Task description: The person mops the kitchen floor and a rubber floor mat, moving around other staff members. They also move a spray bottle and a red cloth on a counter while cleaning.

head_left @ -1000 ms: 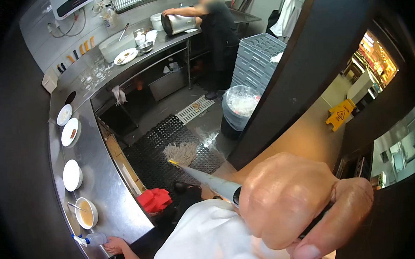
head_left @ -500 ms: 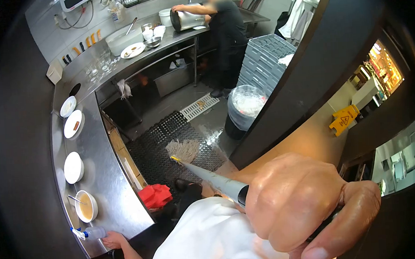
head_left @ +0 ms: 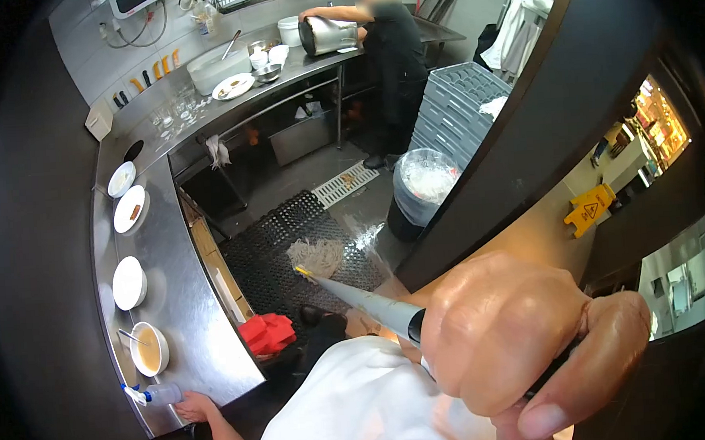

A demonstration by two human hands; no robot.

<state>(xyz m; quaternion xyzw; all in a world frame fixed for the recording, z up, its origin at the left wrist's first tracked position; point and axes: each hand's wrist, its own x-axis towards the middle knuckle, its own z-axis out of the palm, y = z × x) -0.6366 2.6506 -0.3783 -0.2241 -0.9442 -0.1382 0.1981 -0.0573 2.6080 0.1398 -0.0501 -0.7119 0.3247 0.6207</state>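
Observation:
In front of the camera, my right hand [head_left: 526, 346] is closed around the upper end of a mop handle [head_left: 365, 301]. The handle slopes down and away to a yellow clamp and a grey string mop head [head_left: 320, 257], which lies on the black perforated floor mat [head_left: 265, 232]. My left hand [head_left: 196, 407] lies at the near corner of the steel counter [head_left: 207, 343], its fingers against or beside the base of a spray bottle [head_left: 162, 394]; it does not appear wrapped around it. A bowl of brownish liquid [head_left: 150, 349] with a spoon stands just beyond the bottle.
Several white bowls and plates [head_left: 129, 283] line the left counter. A person in dark clothes [head_left: 398, 54] tilts a large metal pot [head_left: 331, 36] at the back counter. A lined bin [head_left: 424, 180], stacked grey crates [head_left: 458, 107], a dark post [head_left: 514, 116] and a yellow caution sign [head_left: 589, 210] stand right.
The whole scene has shifted slightly rightward in view. The mop head stays on the mat with its strands lying a little differently. Both hands keep nearly the same positions.

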